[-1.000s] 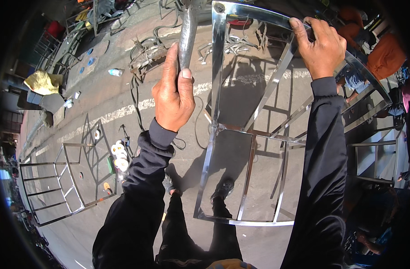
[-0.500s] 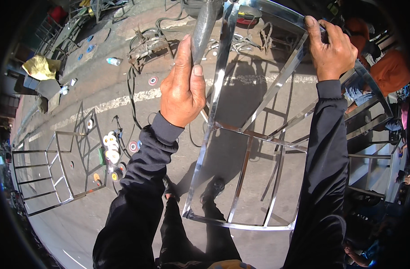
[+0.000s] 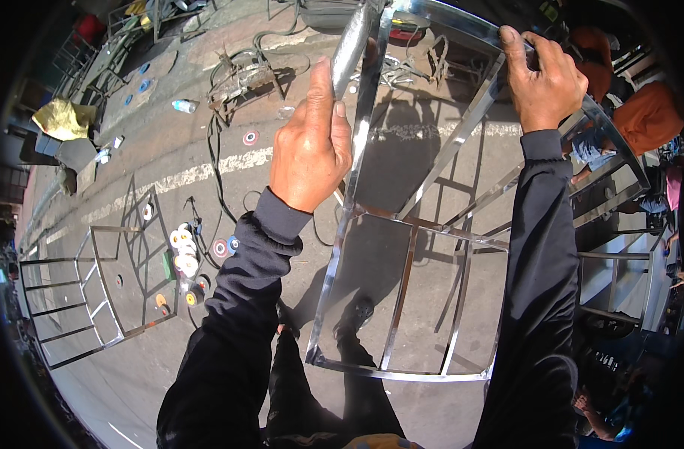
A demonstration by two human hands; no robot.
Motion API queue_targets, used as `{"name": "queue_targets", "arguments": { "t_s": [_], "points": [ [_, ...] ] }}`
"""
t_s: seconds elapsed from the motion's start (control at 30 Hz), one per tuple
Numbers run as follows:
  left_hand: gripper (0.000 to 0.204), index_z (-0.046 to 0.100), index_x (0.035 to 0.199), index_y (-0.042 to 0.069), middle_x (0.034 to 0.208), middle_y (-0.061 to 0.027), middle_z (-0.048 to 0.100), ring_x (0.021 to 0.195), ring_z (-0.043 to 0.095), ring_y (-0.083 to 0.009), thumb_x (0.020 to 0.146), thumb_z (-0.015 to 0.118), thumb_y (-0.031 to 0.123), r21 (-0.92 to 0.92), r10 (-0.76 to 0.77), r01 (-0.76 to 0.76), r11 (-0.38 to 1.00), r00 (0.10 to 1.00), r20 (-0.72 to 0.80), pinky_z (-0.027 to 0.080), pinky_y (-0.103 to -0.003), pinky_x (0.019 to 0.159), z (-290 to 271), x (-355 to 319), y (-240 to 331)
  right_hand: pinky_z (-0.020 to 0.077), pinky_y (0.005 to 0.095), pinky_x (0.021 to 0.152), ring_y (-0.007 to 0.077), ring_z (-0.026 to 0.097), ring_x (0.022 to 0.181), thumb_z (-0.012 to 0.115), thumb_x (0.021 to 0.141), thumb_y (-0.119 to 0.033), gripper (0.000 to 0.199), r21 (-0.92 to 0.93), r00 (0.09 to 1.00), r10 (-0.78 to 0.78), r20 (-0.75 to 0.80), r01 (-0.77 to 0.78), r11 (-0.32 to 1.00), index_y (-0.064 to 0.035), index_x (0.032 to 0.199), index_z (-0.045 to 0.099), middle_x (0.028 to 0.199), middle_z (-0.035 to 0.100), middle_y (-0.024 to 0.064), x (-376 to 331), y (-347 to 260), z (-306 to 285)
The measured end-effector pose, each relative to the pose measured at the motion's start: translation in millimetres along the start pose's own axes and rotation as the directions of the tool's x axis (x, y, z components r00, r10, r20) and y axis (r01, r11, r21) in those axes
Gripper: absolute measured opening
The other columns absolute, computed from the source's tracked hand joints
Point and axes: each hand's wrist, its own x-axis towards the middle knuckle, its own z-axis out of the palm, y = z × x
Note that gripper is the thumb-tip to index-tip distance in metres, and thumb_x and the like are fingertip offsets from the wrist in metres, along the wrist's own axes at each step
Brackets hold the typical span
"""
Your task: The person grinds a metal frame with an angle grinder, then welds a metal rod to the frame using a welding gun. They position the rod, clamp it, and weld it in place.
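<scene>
My left hand [image 3: 309, 142] is closed around a thick, grey, round rod [image 3: 352, 49], with the index finger and thumb lying along it. The rod's upper end runs to the picture's top edge, so its kind cannot be told. Just right of it stands a welded frame of shiny square steel tube [image 3: 366, 112], with several crossbars and slanting bars. At the frame's upper right, my right hand [image 3: 544, 78] grips the top bar, thumb in front and fingers curled over. The frame's lower end reaches down near my legs.
On the ground at left lies a second steel frame [image 3: 106, 284]. Beside it are white discs [image 3: 183, 251] and an angle grinder [image 3: 198, 288]. Black cables [image 3: 213, 150] run past a rusty metal stand [image 3: 241, 82]. People in orange [image 3: 645, 116] sit at the far right.
My left hand and the grey rod have shifted slightly right, closer to the frame's bar. My right hand keeps its hold, a little further left in the picture.
</scene>
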Motion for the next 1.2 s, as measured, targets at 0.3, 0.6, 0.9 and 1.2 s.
{"name": "queue_targets", "arguments": {
  "t_s": [0.3, 0.6, 0.9, 1.2],
  "points": [
    [0.059, 0.037, 0.149, -0.001, 0.105, -0.0281, 0.067, 0.084, 0.071, -0.0397, 0.093, 0.056, 0.002, 0.047, -0.040, 0.037, 0.998, 0.997, 0.068, 0.056, -0.041, 0.069, 1.8, 0.4, 2.6, 0.0397, 0.0336, 0.069, 0.0145, 0.064, 0.069, 0.072, 0.082, -0.058, 0.040, -0.017, 0.998, 0.033, 0.056, -0.032, 0.999, -0.0180, 0.080, 0.076, 0.071, 0.066, -0.0056, -1.9, -0.6, 1.8],
    [0.060, 0.036, 0.149, 0.000, 0.104, -0.0279, 0.067, 0.083, 0.071, -0.0387, 0.093, 0.056, 0.003, 0.047, 0.065, -0.064, 0.997, 0.998, 0.000, 0.056, -0.043, 0.066, -1.7, 2.8, 9.0, 0.0402, 0.0333, 0.072, 0.0153, 0.065, 0.073, 0.069, 0.084, -0.059, 0.042, -0.044, 0.995, 0.039, 0.088, -0.036, 0.998, -0.0170, 0.083, 0.076, 0.076, 0.070, -0.0042, -0.7, -1.4, -3.6],
    [0.058, 0.038, 0.147, 0.000, 0.090, -0.0252, 0.068, 0.073, 0.069, -0.0389, 0.092, 0.057, 0.004, 0.023, 0.125, -0.123, 0.992, 0.982, -0.138, 0.056, -0.044, 0.062, -4.8, 0.9, 14.8, 0.0391, 0.0362, 0.069, 0.0152, 0.062, 0.067, 0.075, 0.078, -0.059, 0.040, -0.002, 1.000, 0.019, 0.008, -0.019, 1.000, -0.0186, 0.078, 0.075, 0.064, 0.062, -0.0065, 0.8, -3.0, -4.1],
    [0.063, 0.039, 0.146, 0.003, 0.080, -0.0198, 0.066, 0.065, 0.067, -0.0373, 0.089, 0.063, 0.015, -0.047, -0.009, 0.032, 0.998, 0.908, 0.419, 0.055, -0.044, 0.056, -16.3, -96.7, 4.7, 0.0430, 0.0350, 0.071, 0.0189, 0.066, 0.075, 0.068, 0.084, -0.060, 0.041, -0.044, 0.992, 0.030, 0.125, -0.025, 0.999, -0.0196, 0.085, 0.076, 0.080, 0.070, -0.0056, -1.9, 12.2, -4.1]
  ]
}}
